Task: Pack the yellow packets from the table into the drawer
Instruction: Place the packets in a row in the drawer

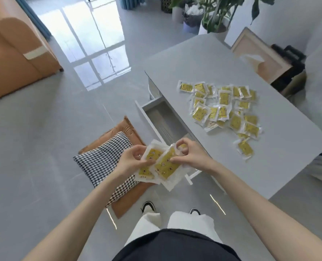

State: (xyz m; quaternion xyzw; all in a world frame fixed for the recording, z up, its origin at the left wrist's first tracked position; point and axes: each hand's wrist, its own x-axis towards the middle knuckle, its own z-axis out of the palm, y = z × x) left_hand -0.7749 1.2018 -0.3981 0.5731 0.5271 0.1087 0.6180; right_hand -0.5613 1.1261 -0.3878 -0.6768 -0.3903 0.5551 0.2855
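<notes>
A loose heap of several yellow packets (224, 110) in clear wrappers lies on the grey table (203, 59). The table's white drawer (162, 119) stands pulled out to the left, its grey inside showing. In front of the drawer's near end, my left hand (132, 159) and my right hand (192, 153) together hold a small stack of yellow packets (160, 164). The left hand grips the stack's left side; the right hand pinches the top packet's right edge. The stack hides the near end of the drawer.
A brown floor cushion (126, 127) with a houndstooth pillow (107, 157) lies on the floor left of the drawer. An orange sofa (11, 53) stands far left. Potted plants (214, 16) and a leaning picture frame (258, 53) are behind the table.
</notes>
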